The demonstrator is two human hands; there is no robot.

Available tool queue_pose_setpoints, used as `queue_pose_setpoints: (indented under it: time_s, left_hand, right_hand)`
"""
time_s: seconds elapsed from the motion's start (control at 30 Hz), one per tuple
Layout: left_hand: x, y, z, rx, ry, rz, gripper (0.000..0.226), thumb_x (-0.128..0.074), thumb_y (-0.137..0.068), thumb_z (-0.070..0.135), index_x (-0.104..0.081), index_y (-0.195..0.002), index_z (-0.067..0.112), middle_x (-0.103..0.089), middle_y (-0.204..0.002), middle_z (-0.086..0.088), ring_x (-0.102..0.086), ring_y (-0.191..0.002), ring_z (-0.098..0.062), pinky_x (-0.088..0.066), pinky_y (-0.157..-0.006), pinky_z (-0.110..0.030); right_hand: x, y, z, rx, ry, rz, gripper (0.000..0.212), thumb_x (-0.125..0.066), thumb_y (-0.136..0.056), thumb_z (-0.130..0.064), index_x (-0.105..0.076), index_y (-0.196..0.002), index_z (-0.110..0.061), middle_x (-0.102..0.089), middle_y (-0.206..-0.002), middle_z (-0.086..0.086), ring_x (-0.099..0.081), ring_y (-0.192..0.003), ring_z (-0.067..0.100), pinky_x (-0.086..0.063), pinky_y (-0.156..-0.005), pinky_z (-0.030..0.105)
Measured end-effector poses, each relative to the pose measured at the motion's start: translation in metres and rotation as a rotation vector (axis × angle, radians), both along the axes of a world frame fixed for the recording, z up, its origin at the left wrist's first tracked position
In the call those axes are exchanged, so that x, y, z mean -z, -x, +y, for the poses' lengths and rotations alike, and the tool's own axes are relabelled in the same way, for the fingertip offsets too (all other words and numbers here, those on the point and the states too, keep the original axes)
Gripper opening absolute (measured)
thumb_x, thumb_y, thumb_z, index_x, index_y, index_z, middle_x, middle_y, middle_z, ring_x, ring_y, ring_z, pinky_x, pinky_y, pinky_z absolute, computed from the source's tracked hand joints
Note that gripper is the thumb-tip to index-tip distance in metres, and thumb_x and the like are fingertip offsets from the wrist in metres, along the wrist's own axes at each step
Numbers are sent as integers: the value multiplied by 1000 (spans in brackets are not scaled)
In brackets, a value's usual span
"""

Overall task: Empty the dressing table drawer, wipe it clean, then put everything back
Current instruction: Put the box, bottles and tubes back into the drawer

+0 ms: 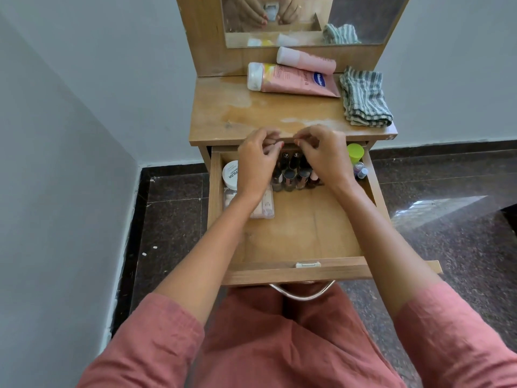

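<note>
Past your pink sleeves (447, 317), left hand (258, 161) and right hand (326, 158) curl over nail polish bottles (289, 175) between them; possibly pinching one, can't tell.

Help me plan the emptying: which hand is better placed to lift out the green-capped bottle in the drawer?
Right. The right hand is next to the green-capped bottle at the drawer's right back corner; the left hand is across the nail polish bottles, nearer the white jar.
</note>
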State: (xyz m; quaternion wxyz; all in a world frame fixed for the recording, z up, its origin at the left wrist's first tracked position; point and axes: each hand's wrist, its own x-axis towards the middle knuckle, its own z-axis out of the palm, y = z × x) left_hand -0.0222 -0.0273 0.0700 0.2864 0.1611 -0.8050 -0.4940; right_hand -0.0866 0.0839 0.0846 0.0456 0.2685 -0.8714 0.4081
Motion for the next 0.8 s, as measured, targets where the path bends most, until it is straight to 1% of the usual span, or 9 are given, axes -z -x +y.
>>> queue_pose_setpoints:
  time_s: [0.13, 0.23, 0.3, 0.37, 0.47, 0.53, 0.6, 0.73, 0.8]
  left_hand:
    - [-21, 24, -20, -31, 26, 36, 21, -61, -83, 3, -62, -104, 4, -61, -96, -2, -56, -86, -5, -46, -79, -6]
    - [-30, 46, -40, -59, 1, 15, 26, -65, -80, 2, -62, -106, 4, -58, -98, -1, -55, -89, -7, -45, -81, -8]
    - [-31, 60, -54, -72, 24, -17, 32, -67, -78, 3, -60, -108, 4, -58, -104, -2, -55, -95, -10, -42, -84, -7]
    - [-31, 73, -66, -92, 66, -49, 38, -70, -75, 5, -59, -112, 4, -60, -113, -8, -56, -105, -17, -42, -92, -17]
    - [-28, 90, -83, -90, 64, -86, 46, -69, -74, 6, -56, -118, 4, -59, -118, -12, -55, -109, -19, -40, -91, -15]
    - [-27, 97, -92, -59, 52, -122, 51, -70, -75, 7, -52, -123, 3, -58, -122, -12, -54, -113, -19, -42, -98, -22]
    - [-26, 103, -98, -23, 29, -172, 58, -71, -76, 10, -47, -128, 4, -54, -127, -11, -52, -117, -18, -42, -102, -29]
    - [-26, 109, -104, 43, 27, -241, 60, -71, -78, 15, -44, -131, 5, -53, -130, -10, -51, -118, -16, -41, -100, -23]
    - [-27, 110, -104, 71, 28, -250, 56, -70, -79, 15, -46, -129, 6, -55, -129, -9, -52, -117, -16, -41, -97, -21]
  right_hand:
    - [-18, 28, -12, 18, 74, 33, 15, -59, -84, -4, -68, -96, -5, -68, -92, 7, -57, -80, 9, -49, -75, 16]
    - [-24, 57, -22, 29, 53, 60, 19, -61, -82, -4, -67, -100, -3, -66, -98, 11, -55, -83, 9, -43, -73, 6]
    - [-28, 76, -29, 48, 30, 71, 24, -61, -82, -4, -65, -106, -3, -64, -104, 12, -56, -90, 14, -45, -80, 12]
    - [-32, 93, -34, 67, 2, 101, 28, -60, -82, -5, -63, -111, -4, -62, -111, 12, -57, -101, 21, -44, -89, 22]
    - [-37, 116, -40, 108, -45, 113, 33, -59, -81, -5, -62, -114, -8, -59, -119, 10, -52, -113, 22, -34, -93, 17]
    - [-38, 126, -43, 107, -75, 112, 35, -58, -80, -3, -62, -114, -8, -58, -121, 10, -50, -115, 21, -30, -91, 13]
    - [-37, 134, -44, 78, -112, 94, 38, -59, -78, -3, -61, -116, -8, -58, -121, 11, -51, -114, 22, -31, -92, 15]
    - [-35, 144, -44, 47, -151, 80, 41, -62, -76, -3, -60, -117, -8, -59, -119, 13, -52, -112, 24, -32, -91, 16]
    - [-34, 148, -44, 44, -172, 88, 43, -60, -75, -3, -60, -118, -8, -58, -119, 13, -52, -113, 26, -35, -94, 23]
